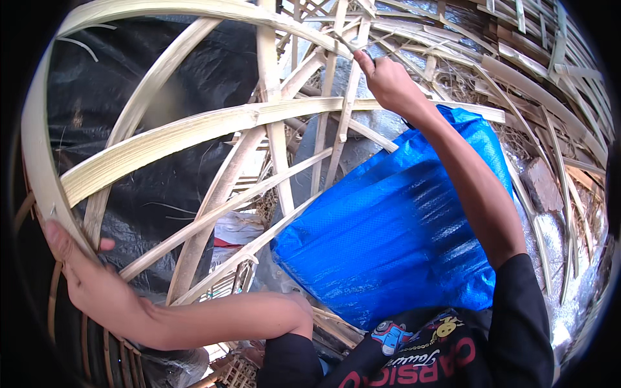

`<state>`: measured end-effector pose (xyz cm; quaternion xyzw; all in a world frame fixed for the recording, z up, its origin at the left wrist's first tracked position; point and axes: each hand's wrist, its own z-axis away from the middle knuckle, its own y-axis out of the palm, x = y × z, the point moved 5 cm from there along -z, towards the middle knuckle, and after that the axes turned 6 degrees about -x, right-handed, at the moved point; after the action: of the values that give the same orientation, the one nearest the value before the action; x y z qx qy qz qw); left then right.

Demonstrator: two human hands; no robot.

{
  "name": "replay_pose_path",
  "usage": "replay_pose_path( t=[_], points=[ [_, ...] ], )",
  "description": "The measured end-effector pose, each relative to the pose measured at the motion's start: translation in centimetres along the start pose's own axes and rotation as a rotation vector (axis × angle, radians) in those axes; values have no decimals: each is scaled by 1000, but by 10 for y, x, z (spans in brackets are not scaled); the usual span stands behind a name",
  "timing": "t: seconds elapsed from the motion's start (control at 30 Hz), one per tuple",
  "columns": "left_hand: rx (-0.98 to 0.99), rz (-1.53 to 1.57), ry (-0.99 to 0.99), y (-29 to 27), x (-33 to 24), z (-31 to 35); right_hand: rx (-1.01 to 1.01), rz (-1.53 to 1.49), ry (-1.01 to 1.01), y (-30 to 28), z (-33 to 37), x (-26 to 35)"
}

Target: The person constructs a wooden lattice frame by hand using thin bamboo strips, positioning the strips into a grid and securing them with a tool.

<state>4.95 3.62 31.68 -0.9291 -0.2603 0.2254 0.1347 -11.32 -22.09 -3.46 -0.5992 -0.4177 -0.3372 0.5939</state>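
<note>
My left hand (81, 258) is closed around a long pale bamboo strip (44, 142) at the left, thumb on one side and a fingertip showing on the other. From there the strip bends up and arches across the top toward my right hand (391, 81). That hand, at the upper middle, is closed on a knife (348, 44); its thin narrow blade lies against the strip, and its handle is mostly hidden in my fist. Below my right forearm, a blue plastic sheet (388, 239) covers my lap.
More bamboo strips (174, 138) cross one another in front of me. Black plastic sheeting (213, 71) lies behind them at the left. Split bamboo pieces (543, 90) are heaped at the upper right, with a brownish block (542, 185) near the right edge.
</note>
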Motion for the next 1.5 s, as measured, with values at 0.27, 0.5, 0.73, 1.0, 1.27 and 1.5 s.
replay_pose_path(
  t=[0.27, 0.5, 0.73, 1.0, 1.27, 1.5],
  points=[
    [2, -16, -64, 1, 7, -2, -54, -453, -13, -19, 28, 52],
    [29, 2, -61, 7, 0, -8, 130, -276, 208, 19, 4, 8],
    [22, -11, -105, 10, 7, -3, -49, -341, -59, 5, 10, 28],
    [-37, -49, -76, 1, 3, 0, -34, -374, -94, 0, 23, 48],
    [48, -19, -32, 10, -1, -17, -156, -79, -75, 5, 7, 16],
    [74, 27, -32, 8, 0, -10, -48, -187, -32, -12, 7, 19]
  ],
)
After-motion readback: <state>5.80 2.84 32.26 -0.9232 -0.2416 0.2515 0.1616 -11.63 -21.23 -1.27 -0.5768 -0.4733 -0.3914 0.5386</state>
